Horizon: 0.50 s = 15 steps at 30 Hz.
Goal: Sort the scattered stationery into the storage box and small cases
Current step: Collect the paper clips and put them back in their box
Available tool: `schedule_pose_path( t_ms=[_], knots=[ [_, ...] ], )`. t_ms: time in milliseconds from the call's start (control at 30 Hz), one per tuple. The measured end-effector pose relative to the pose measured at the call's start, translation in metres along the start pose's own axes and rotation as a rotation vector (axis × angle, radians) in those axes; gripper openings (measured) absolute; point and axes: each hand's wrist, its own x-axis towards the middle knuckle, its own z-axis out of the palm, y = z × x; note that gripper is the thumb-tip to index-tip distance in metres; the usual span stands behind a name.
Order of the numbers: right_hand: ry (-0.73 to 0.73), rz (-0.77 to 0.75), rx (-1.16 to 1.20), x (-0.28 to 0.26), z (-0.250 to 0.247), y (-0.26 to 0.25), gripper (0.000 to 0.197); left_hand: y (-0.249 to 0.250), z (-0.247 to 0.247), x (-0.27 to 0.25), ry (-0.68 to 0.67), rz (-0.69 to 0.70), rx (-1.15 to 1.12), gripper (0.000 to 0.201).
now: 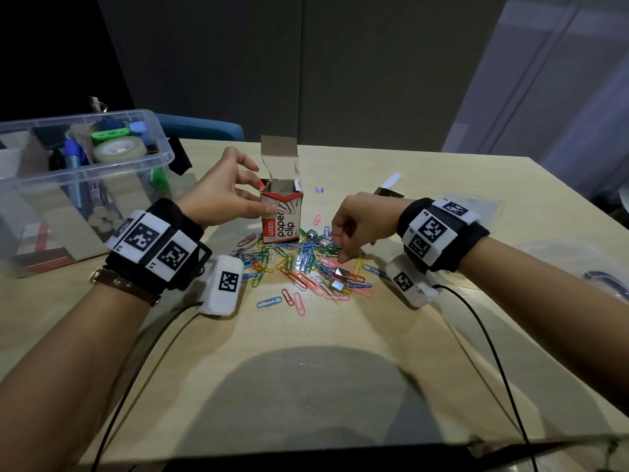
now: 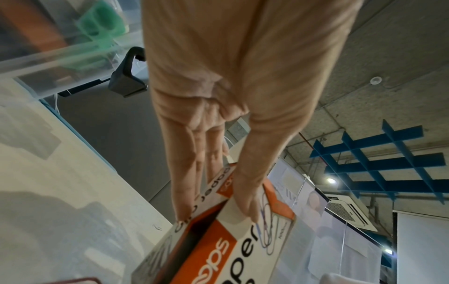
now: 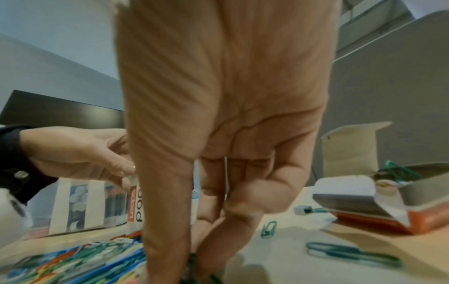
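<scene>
An orange and white paper clip box (image 1: 281, 216) stands upright on the table with its top flap open. My left hand (image 1: 260, 192) grips it from the left, thumb on the front face and fingers on the side, as the left wrist view shows on the box (image 2: 230, 249). A heap of coloured paper clips (image 1: 299, 264) lies just in front of the box. My right hand (image 1: 342, 258) reaches down into the heap's right side, and in the right wrist view its thumb and forefinger (image 3: 194, 257) pinch clips (image 3: 80, 257) there.
A clear storage box (image 1: 136, 172) with tape, pens and dividers stands at the left, with a black binder clip (image 1: 178, 158) at its corner. Small staple blocks (image 1: 340, 272) lie among the clips. Another open carton (image 3: 388, 201) lies right of my right hand. Cables trail from both wrists.
</scene>
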Motion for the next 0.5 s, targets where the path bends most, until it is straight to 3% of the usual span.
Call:
schedule_pose_path(
  t_ms=[200,500],
  knots=[
    [0.038,0.010,0.091,-0.003,-0.002,0.009,0.020,0.000,0.000,0.000,-0.006,0.000,0.008,0.059],
    [0.138,-0.025,0.479,-0.016,-0.020,0.016,0.024,0.001,0.001,-0.001,-0.010,0.000,0.003,0.058]
  ],
)
